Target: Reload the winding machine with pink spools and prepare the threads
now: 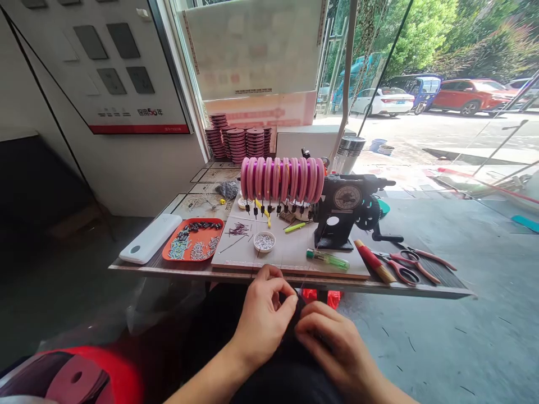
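In front of the table edge, above my dark-clothed lap, my left hand [269,314] is closed in a pinch, thumb against the forefinger. Whatever it holds is too fine to make out, though a faint thin line shows near the fingertips. Just to its right, my right hand [332,342] has its fingers curled together, and their contents are hidden. Beyond the hands stands a black hand-cranked winding machine [345,207] carrying a row of pink spools [282,179] with small black pieces hanging below. A small white bowl of tiny silvery pieces [264,242] is on the board [290,255] nearest my left hand.
An orange tray [168,253] of small parts and a white oblong device [149,240] lie left. At right are a green-clear tube [328,259], a red-handled brush [374,261], scissors [402,269] and pliers [425,264]. Stacked spools [238,143] stand behind; a red container [122,373] is lower left.
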Demonstrator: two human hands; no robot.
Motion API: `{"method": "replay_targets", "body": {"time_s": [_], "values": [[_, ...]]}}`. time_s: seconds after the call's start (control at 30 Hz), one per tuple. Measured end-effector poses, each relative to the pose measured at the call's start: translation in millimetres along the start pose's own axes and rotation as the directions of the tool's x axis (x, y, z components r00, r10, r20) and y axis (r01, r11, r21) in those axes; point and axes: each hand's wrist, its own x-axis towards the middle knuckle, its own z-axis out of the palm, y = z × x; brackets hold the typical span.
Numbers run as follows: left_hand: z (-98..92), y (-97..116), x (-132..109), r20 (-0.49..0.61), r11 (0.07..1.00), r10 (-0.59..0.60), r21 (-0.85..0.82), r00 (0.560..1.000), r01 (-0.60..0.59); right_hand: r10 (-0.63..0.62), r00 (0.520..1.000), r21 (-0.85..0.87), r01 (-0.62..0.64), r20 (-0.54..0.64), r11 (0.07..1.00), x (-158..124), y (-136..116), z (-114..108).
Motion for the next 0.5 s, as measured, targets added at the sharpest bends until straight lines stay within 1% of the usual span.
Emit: {"method": "replay_targets", "body": {"time_s": [0.03,0.07,0.1,0.13,0.17,0.2,0.23,0.3,0.37,0.4,0.43,0.47,0.5], "values": [[0.4,-4,-2,-0.062,0.963,0.186,0.212,0.981,-0.169,-0.044,0.998,-0.008,0.045,0.044,0.999,3,-10,-2],[0.6,-9,-4,-0.090,0.870,0.360,0.391,0.929,-0.299,-0.073,0.993,-0.006,0.074,0.092,0.997,9,-20,-5],[0.3,-14,-6,-0.095,0.755,0.508,0.527,0.856,-0.389,-0.066,0.988,0.008,0.066,0.140,0.998,19,-29,-9],[-0.4,-19,-7,-0.091,0.643,0.621,0.627,0.778,-0.440,-0.025,0.982,0.031,0.020,0.187,0.999,32,-37,-13],[-1.6,-23,-8,-0.092,0.550,0.700,0.703,0.709,-0.451,0.045,0.973,0.061,-0.061,0.228,0.996,47,-43,-17],[-3.2,-25,-8,-0.097,0.485,0.746,0.756,0.658,-0.439,0.130,0.957,0.090,-0.158,0.260,0.983,65,-46,-19],[-5.1,-26,-8,-0.100,0.443,0.773,0.793,0.627,-0.419,0.188,0.939,0.130,-0.233,0.289,0.964,84,-46,-21],[-9.3,-25,-7,-0.101,0.391,0.794,0.840,0.599,-0.376,0.235,0.888,0.186,-0.328,0.395,0.926,121,-42,-17],[-13.1,-21,-5,-0.082,0.357,0.798,0.862,0.597,-0.360,0.259,0.823,0.149,-0.379,0.505,0.913,149,-34,-10],[-14.7,-18,-5,-0.059,0.341,0.800,0.863,0.597,-0.372,0.268,0.794,0.115,-0.388,0.545,0.914,158,-30,-6],[-16.2,-16,-4,-0.032,0.338,0.794,0.854,0.608,-0.396,0.271,0.775,0.085,-0.384,0.571,0.919,163,-28,-3],[-17.6,-14,-4,-0.008,0.363,0.771,0.827,0.637,-0.428,0.265,0.763,0.065,-0.372,0.589,0.926,164,-26,-3],[-19.1,-12,-3,0.000,0.434,0.723,0.778,0.691,-0.455,0.260,0.761,0.056,-0.362,0.594,0.931,160,-25,-4]]}}
